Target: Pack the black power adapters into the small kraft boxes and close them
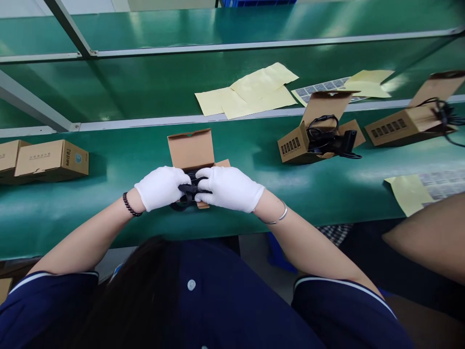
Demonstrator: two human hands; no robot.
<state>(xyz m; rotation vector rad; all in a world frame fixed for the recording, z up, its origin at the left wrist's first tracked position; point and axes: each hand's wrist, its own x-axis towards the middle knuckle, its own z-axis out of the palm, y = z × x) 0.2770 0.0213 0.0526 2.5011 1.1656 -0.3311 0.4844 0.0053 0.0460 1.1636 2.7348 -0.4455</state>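
Note:
An open cardboard box point(192, 149) stands on the green bench in front of me, its lid flap raised at the back. Both my hands wear white gloves and are at the box's mouth. My left hand point(163, 188) has its fingers closed on the left side of a black corded device point(188, 190). From the other side, the bent fingers of my right hand point(228, 187) grip the same device. Part of it and its black cable lie inside the box. The gloves hide much of its shape, so I cannot tell its exact kind.
Closed cardboard boxes point(39, 160) sit at the left. To the right are two open boxes, one point(290, 145) with a black device and cable sticking out, another point(392, 127) with cables. Yellow paper sheets point(254, 92) and label sheets lie behind. A neighbour's arm point(432, 237) is at the right.

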